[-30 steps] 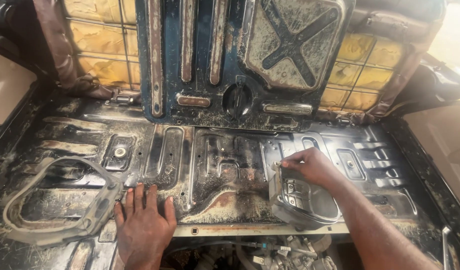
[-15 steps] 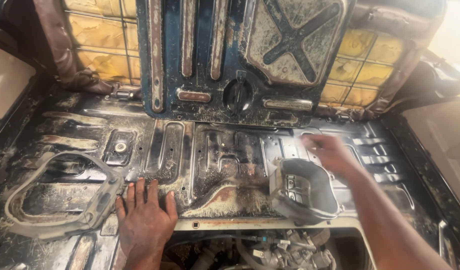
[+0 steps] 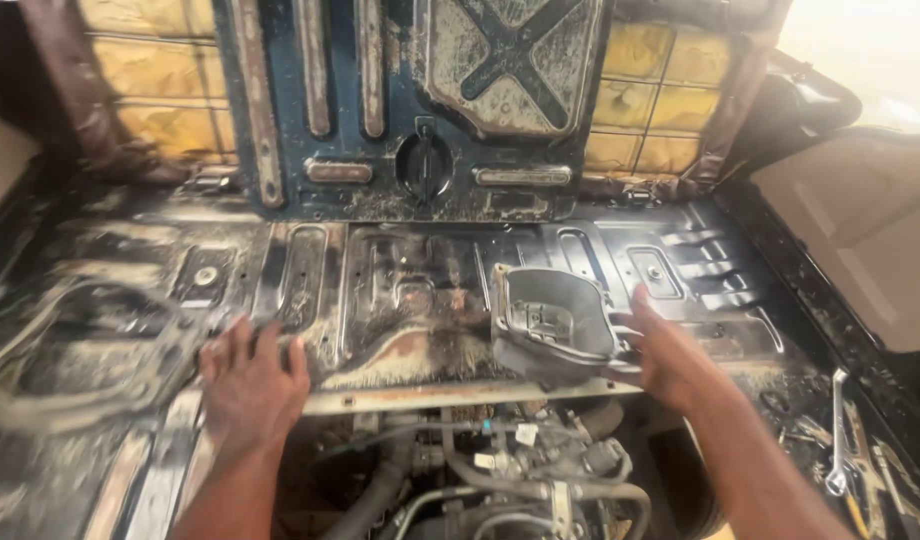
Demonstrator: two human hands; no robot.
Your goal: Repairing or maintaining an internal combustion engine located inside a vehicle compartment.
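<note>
A dished grey metal cover plate [image 3: 558, 318], rounded-rectangular with a raised rim, stands tilted up off the bare vehicle floor pan [image 3: 410, 290], its hollow inner face turned toward the camera and its lower edge down near the front lip of the floor. It sits right of centre, just behind the opening where the engine parts show.

The right hand [image 3: 670, 352] is at the plate's right edge, thumb up against the rim and fingers curled around its lower right side, gripping it. The right forearm runs from the lower right corner diagonally up and left to the plate, wrist roughly straight.

The left hand [image 3: 248, 378] lies flat and palm down on the floor pan to the left, fingers spread and pointing away from the person, holding nothing; its forearm rises nearly straight from the bottom edge of the view.

Below the floor's front lip, hoses, wiring and engine parts [image 3: 500, 470] fill the open bay between the two arms. To the far left a loose gasket-like ring [image 3: 75, 360] lies on the floor, blurred. At the lower right, a spanner [image 3: 838, 440] rests on the dark sill. Behind stands the stamped blue rear bulkhead [image 3: 420, 110] with a round black plug [image 3: 425, 163], and yellow foam padding [image 3: 650, 115] on either side.
</note>
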